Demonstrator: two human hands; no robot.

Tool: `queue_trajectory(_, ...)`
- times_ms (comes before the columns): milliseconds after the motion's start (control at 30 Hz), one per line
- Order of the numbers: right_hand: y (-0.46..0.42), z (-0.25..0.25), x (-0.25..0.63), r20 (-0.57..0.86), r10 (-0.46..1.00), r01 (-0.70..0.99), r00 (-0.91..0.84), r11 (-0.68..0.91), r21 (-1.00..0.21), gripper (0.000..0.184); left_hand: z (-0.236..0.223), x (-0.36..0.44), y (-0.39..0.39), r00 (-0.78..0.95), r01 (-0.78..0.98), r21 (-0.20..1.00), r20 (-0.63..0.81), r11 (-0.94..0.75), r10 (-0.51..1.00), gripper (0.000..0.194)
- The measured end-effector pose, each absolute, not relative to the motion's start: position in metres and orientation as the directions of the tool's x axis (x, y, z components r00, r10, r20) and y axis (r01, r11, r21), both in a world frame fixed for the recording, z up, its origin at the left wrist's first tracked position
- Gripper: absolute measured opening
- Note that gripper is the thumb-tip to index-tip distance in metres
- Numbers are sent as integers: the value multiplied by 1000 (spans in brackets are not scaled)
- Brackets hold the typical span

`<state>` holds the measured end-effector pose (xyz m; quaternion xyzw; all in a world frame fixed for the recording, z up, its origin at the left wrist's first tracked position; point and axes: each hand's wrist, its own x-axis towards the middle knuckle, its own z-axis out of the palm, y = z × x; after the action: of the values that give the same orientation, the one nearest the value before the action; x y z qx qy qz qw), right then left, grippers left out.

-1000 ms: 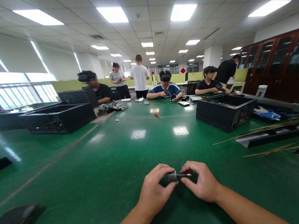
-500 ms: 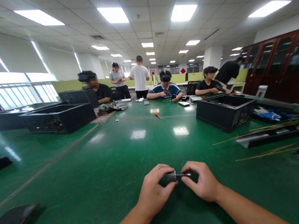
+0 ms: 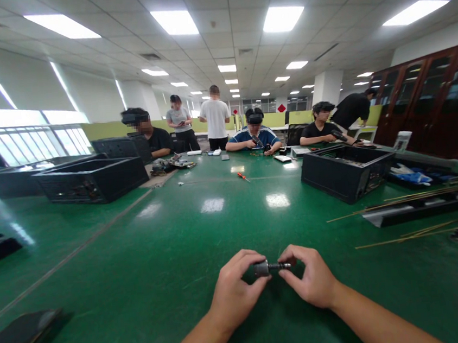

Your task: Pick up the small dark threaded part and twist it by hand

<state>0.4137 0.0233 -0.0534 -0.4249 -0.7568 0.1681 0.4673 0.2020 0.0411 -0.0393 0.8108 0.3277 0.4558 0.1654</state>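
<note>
Evidently both hands are sharing one object, with the fingertips of the left hand (image 3: 233, 285) pinching the thick end of a dark grey metal part with a cylindrical body and a thin ridged shaft (image 3: 261, 269); its thumb is lying on the near side and its forefinger is curling over the far side. Opposite, the thumb and forefinger of the right hand (image 3: 314, 277) are pinching the slender shaft, whose tip is poking rightward into the hollow between them; how hard they are pressing, I cannot tell. Everything is turning on that long axis: the part is lying level, or nearly so, running left to right from one set of fingertips to the other, body toward the left hand and shaft toward the right, so neither hand is standing nearer than the other. Below, the glossy green tabletop (image 3: 173, 264) is spreading out, both forearms reaching in over its near side. Farther off, a small orange-handled screwdriver (image 3: 242, 176) is lying straight ahead, well apart from the fingers, while an open black box-shaped computer case (image 3: 328, 180) is sitting to the far right and thin brass-coloured rods (image 3: 356, 215) are resting closer in on that side. Beyond, a person in a blue-and-white shirt (image 3: 268, 133) is sitting across the table.
</note>
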Motion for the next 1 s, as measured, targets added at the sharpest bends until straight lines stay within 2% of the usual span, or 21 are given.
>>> queue_trajectory(1000,25,-52,419,565,802,487,-195,579,-654,7,-41,197,44,350,395,556,645,-731,680,32)
